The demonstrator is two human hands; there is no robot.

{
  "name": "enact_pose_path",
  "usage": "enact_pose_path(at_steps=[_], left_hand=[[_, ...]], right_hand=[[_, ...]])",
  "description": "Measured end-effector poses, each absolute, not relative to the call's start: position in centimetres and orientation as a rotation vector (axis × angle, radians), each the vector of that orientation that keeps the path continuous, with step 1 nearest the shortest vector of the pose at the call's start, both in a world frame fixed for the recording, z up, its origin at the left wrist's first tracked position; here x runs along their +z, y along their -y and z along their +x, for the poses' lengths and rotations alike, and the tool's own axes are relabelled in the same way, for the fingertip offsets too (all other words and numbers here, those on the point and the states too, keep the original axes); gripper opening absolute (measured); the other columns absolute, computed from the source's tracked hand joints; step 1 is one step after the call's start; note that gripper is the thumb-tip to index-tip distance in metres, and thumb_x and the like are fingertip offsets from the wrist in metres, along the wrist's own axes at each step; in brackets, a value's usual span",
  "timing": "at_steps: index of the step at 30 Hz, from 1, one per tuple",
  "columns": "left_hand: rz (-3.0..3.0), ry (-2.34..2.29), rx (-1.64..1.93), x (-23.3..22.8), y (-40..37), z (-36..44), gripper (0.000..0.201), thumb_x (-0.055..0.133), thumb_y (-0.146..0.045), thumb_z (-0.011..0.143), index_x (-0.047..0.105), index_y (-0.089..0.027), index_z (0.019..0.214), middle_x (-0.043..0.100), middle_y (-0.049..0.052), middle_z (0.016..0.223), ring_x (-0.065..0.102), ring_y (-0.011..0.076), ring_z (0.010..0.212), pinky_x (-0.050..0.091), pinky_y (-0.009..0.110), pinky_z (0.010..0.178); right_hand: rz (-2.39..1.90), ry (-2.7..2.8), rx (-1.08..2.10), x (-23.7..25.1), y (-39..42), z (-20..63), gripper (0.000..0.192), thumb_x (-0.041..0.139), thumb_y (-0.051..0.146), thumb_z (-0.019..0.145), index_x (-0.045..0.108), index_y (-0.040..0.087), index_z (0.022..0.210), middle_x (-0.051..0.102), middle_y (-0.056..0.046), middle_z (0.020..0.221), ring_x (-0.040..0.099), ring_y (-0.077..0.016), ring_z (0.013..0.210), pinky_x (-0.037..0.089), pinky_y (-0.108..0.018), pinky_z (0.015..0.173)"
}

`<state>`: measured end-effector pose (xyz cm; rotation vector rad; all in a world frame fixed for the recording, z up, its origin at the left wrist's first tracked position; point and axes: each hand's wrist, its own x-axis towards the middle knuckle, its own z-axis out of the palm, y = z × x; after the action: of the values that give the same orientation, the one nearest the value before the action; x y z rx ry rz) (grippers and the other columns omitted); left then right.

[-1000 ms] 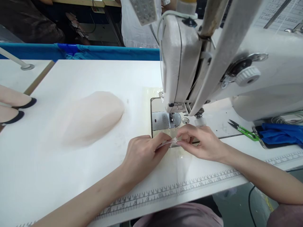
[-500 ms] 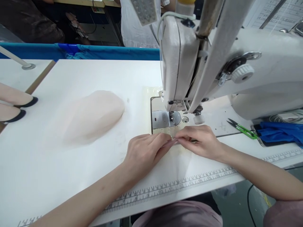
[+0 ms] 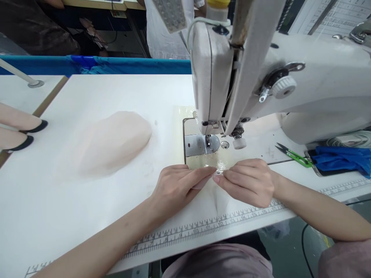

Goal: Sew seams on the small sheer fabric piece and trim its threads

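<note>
Both hands (image 3: 214, 185) pinching sheer fabric (image 3: 220, 197)

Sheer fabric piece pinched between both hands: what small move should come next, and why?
Probably slide the fabric piece forward under the needle. Left hand and right hand pinch its edge just short of the metal plate; nothing lies under the needle.

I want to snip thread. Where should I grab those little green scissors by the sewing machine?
Probably grip the green handles, the end nearest the blue cloth, coming from the right. The dark pointed blades aim left toward the sewing machine, so keep fingers off that end.
</note>
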<state>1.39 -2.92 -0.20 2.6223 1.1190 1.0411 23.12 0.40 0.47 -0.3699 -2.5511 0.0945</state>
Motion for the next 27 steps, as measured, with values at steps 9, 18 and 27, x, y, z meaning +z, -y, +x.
enact_pose_path(at_steps=[9, 18, 27], left_hand=[[2.244, -1.299, 0.705, 0.5, 3.3, 1.6, 0.018, 0.054, -0.029, 0.09, 0.07, -0.024, 0.083, 0.068, -0.003, 0.059, 0.058, 0.013, 0.051, 0.041, 0.025, 0.051], [2.433, -1.552, 0.706, -1.2, 2.4, 2.1, 0.019, 0.062, -0.026, 0.084, 0.06, -0.019, 0.102, 0.062, -0.006, 0.062, 0.05, 0.0128, 0.051, 0.039, 0.038, 0.08], [3.084, -1.393, 0.776, -0.4, 3.5, 2.6, 0.02, 0.061, -0.017, 0.088, 0.065, -0.022, 0.107, 0.072, -0.002, 0.11, 0.062, 0.0226, 0.097, 0.035, 0.043, 0.094]], right_hand=[[-0.55, 2.459, 0.296, 0.8, -0.3, 23.0, 0.019, 0.051, 0.023, 0.094, 0.069, 0.024, 0.088, 0.068, 0.003, 0.064, 0.057, -0.0103, 0.051, 0.041, -0.025, 0.043], [-1.067, 2.385, 0.598, -0.7, -2.1, 21.4, 0.021, 0.051, 0.021, 0.092, 0.072, 0.019, 0.088, 0.07, -0.001, 0.076, 0.062, -0.0125, 0.066, 0.041, -0.024, 0.057], [-1.281, 2.36, 0.495, -0.6, -2.8, 21.1, 0.018, 0.058, 0.026, 0.09, 0.071, 0.018, 0.081, 0.063, 0.0, 0.069, 0.055, -0.0113, 0.064, 0.039, -0.026, 0.065]])
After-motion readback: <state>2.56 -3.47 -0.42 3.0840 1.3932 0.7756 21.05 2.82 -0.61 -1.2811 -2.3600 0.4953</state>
